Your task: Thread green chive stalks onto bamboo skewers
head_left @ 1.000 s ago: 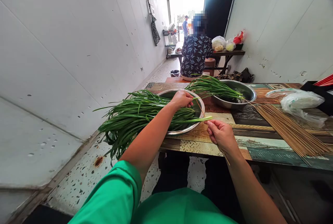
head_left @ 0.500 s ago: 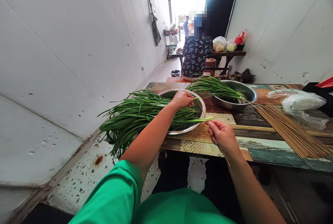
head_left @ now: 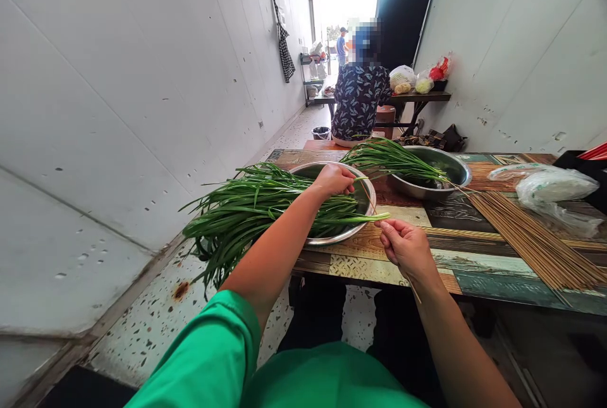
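Over the near metal basin, my left hand pinches a Chinese chive, its pale stem end poking out past the fingers. My right hand is closed around a thin bamboo skewer. Its tip slants up toward the chive in my left hand. Pale chive stems sit against the skewer just beyond my right fingertips. A large heap of green chives fills the basin and droops over its left side. My left forearm hides part of the heap.
A second metal basin holds more chives at the back. Loose bamboo skewers lie fanned on the patterned table. A clear plastic bag rests at right. Ahead, a person sits facing away at another table.
The whole view has shifted very slightly. Both hands keep nearly the same grip and position. The distant person by the doorway has shifted a little.
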A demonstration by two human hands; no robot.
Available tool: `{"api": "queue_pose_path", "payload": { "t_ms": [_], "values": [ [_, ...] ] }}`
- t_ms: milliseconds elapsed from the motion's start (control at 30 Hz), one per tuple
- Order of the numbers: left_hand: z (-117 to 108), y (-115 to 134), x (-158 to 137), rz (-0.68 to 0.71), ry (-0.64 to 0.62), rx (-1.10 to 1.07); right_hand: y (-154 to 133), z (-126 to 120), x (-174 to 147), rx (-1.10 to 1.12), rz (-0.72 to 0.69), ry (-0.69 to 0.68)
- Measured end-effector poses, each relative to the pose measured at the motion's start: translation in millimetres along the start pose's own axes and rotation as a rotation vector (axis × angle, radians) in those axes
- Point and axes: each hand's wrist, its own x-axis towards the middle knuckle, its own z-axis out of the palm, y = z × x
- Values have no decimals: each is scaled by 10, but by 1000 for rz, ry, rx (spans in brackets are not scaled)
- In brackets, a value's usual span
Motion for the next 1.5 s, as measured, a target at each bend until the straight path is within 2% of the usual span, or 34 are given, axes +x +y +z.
{"api": "queue_pose_path", "payload": {
  "t_ms": [233, 667, 1133, 1233, 1400, 1500],
  "values": [
    [-6, -27, 23, 13, -17, -39, 5, -5, -4, 5, 8, 3],
    [3, 32, -32, -28, -16, 34, 43, 17, -28, 59, -20, 38],
    [-101, 73, -125, 97, -21, 131, 72, 33, -29, 38, -97, 33],
    [-88, 109, -190, 176, -96, 157, 74, 51, 10, 38, -129, 31],
    [-63, 226, -363, 379, -321, 281, -3, 91, 127, 51, -201, 56],
    [-154, 297, -394, 431, -337, 372, -33, 107, 131, 29, -197, 37]
  ]
}}
